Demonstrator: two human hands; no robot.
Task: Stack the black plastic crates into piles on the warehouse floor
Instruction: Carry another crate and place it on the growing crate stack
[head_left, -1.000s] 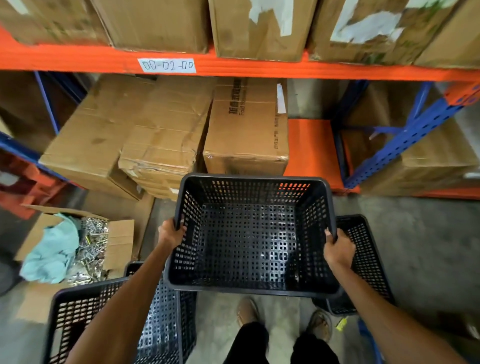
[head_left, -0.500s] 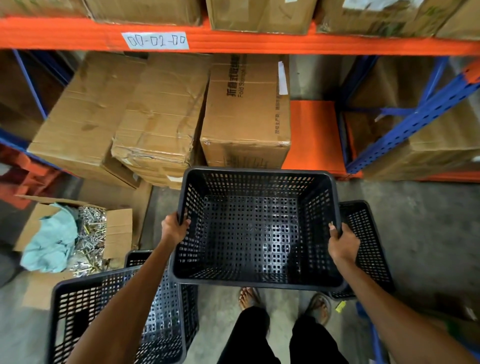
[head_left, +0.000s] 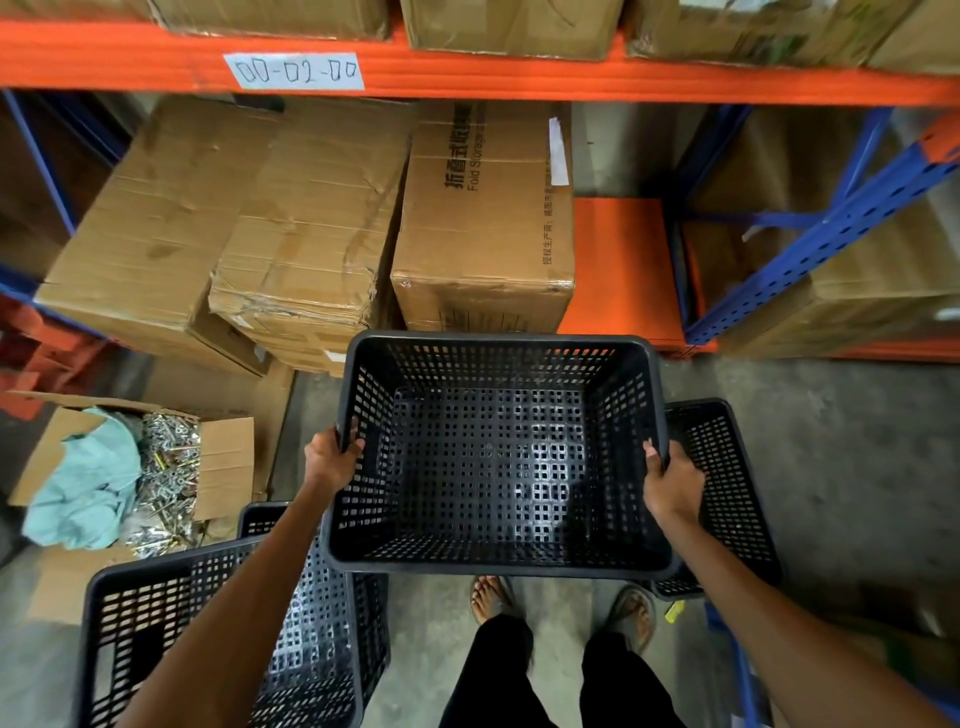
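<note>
I carry an empty black perforated plastic crate (head_left: 498, 457) in the air above my feet. My left hand (head_left: 331, 460) grips its left rim, thumb inside the crate. My right hand (head_left: 670, 480) grips the right rim the same way. A second black crate (head_left: 727, 483) sits on the floor to the right, partly hidden behind the carried one. Another black crate (head_left: 218, 639) stands at the lower left under my left forearm, with a further crate's rim (head_left: 260, 514) showing just behind it.
An orange and blue pallet rack (head_left: 519, 78) holds cardboard boxes (head_left: 483, 218) straight ahead. An open carton (head_left: 208, 467) with metal screws and a teal cloth (head_left: 88, 488) lies on the concrete floor at left. My sandalled feet (head_left: 493, 597) stand below the carried crate.
The carried crate has stayed in both hands and shifted a little nearer the rack, while the view dipped slightly. The floor crates have not moved.
</note>
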